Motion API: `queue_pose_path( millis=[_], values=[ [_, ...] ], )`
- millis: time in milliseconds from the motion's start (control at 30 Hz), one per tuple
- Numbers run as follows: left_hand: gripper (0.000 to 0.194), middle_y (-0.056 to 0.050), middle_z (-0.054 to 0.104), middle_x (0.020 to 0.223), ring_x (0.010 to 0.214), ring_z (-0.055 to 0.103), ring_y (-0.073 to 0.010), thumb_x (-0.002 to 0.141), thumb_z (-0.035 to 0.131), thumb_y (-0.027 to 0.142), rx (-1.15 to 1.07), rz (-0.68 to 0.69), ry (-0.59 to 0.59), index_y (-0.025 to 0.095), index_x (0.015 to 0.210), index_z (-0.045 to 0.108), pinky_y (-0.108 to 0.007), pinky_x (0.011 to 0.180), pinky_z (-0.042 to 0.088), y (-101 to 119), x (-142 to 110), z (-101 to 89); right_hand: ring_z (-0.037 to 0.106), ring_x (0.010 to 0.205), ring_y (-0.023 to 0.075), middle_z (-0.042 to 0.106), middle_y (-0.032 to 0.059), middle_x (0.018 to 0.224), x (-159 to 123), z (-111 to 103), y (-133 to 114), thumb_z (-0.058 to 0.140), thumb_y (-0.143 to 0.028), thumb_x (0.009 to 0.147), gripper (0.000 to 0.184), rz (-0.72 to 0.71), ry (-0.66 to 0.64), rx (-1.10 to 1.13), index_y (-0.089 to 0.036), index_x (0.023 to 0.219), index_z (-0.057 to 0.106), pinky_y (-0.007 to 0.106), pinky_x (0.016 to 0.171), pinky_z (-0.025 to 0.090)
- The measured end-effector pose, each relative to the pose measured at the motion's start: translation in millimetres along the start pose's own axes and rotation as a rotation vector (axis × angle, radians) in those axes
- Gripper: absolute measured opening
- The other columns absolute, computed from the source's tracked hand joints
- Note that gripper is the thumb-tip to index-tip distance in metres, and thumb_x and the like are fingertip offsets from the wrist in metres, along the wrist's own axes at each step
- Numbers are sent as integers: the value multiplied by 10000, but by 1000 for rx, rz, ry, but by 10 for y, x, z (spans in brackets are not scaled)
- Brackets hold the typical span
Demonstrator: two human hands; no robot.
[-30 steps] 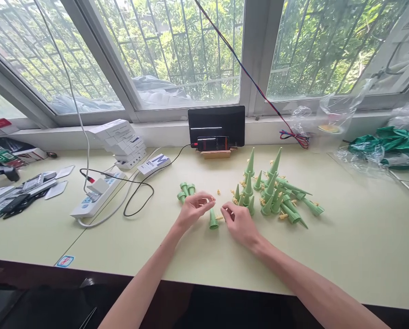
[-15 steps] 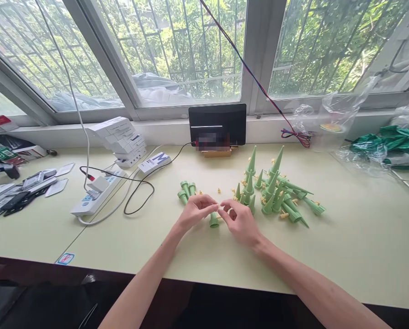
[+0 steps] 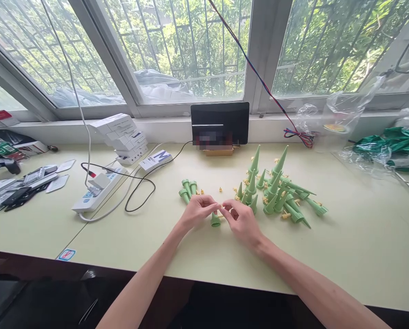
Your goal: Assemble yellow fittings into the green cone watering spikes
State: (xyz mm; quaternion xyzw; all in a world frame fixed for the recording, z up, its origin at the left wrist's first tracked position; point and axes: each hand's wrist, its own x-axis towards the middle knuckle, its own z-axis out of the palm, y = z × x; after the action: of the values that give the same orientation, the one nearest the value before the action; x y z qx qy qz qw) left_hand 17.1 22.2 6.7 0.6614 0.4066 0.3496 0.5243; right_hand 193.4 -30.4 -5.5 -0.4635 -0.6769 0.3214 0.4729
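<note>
My left hand (image 3: 198,212) and my right hand (image 3: 241,221) meet fingertip to fingertip above a light green table (image 3: 156,237). Both pinch a tiny part between them that I cannot make out. Just below the fingers stands a green plastic cone piece (image 3: 215,220), wide end toward me. To the right lies a pile of green cone spikes (image 3: 276,192), some upright, some lying flat, with small yellow parts among them. Three short green cones (image 3: 187,188) stand to the left of my left hand.
A black screen (image 3: 220,123) with a phone on a wooden stand leans at the windowsill. A white power strip (image 3: 98,192) with cables, stacked white boxes (image 3: 120,137) and flat gadgets (image 3: 19,185) lie left. Plastic bags (image 3: 385,146) sit far right.
My two hands have come together, fingertips now touching over the green cone piece. The view has shifted slightly.
</note>
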Motion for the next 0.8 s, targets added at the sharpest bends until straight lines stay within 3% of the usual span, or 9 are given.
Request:
queue_pose_path(
  millis=[200, 533, 667, 800],
  values=[
    [293, -11, 609, 573, 480, 343, -59, 785, 701, 369, 44, 6, 0, 116, 643, 659, -214, 455, 234, -10, 7, 5, 403, 475, 83, 612, 16, 829, -6, -3, -23, 495, -355, 962, 197, 15, -13, 15, -194, 901, 589, 237, 448, 331],
    [335, 1, 573, 562, 495, 339, -69, 808, 675, 405, 59, 43, -24, 131, 624, 618, -223, 470, 235, -24, 7, 12, 498, 503, 97, 631, 28, 852, -9, -6, -25, 487, -348, 961, 192, 43, -18, 60, -194, 921, 593, 239, 468, 404],
    [387, -2, 560, 585, 487, 360, -76, 888, 555, 465, 103, 56, 104, 140, 695, 639, -227, 471, 276, -6, 12, -10, 517, 505, 100, 632, 31, 852, -7, 3, -10, 502, -330, 946, 169, 42, 24, 43, -188, 934, 592, 242, 474, 421],
    [304, 30, 488, 526, 485, 385, -88, 865, 591, 441, 307, 88, 215, 161, 764, 655, -225, 483, 301, 31, -6, -46, 524, 500, 101, 628, 28, 829, -9, 10, -5, 504, -313, 938, 146, 28, 40, 22, -188, 925, 579, 242, 474, 424]
  ],
)
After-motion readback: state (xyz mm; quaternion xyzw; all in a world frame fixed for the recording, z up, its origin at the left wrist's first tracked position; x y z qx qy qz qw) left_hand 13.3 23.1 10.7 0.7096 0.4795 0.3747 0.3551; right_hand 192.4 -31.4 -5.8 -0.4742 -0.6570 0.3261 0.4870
